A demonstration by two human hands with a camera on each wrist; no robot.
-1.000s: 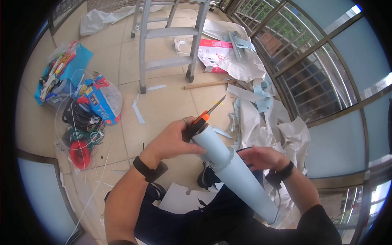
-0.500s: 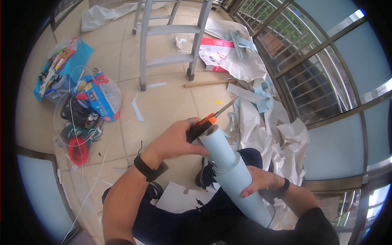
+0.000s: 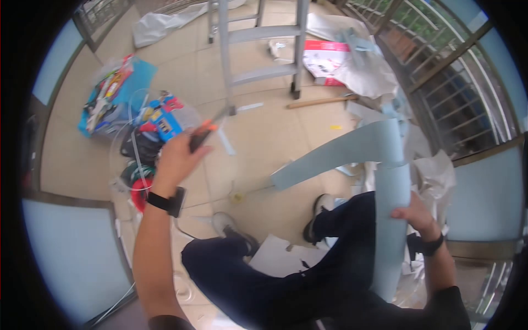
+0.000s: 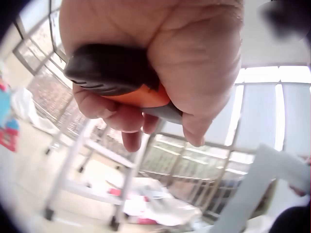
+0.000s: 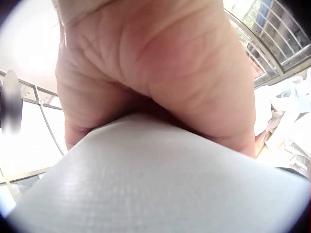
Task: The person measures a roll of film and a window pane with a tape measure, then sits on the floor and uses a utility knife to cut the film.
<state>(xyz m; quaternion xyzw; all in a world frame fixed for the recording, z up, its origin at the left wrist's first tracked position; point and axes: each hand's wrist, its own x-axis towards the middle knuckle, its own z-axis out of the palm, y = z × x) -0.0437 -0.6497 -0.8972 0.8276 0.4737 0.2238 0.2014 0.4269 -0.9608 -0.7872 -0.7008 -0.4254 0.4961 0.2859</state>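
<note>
My left hand (image 3: pixel 179 161) grips a black-and-orange utility knife (image 3: pixel 201 136) with its blade out, held away to the left over the floor. In the left wrist view, the fingers curl around the knife's black handle (image 4: pixel 112 70). My right hand (image 3: pixel 416 213) wraps round the side of a light blue roll of sheet material (image 3: pixel 391 236), which stands steeply across my right thigh. From the roll's upper end a long strip (image 3: pixel 335 153) arcs out to the left, its free end above the tiles. The right wrist view shows the palm pressed over the roll's pale surface (image 5: pixel 160 179).
A grey stepladder (image 3: pixel 263 72) stands ahead. To the left are a blue bag of tools (image 3: pixel 135 82) and a red spool (image 3: pixel 140 193). Crumpled backing paper (image 3: pixel 368 77), a pink-and-white box (image 3: pixel 325 58) and a wooden stick (image 3: pixel 319 103) lie on the right, near the windows.
My left hand has moved left with the knife, away from the roll's top. My right hand first came onto the roll, which now stands more upright. A strip now extends left from its upper end.
</note>
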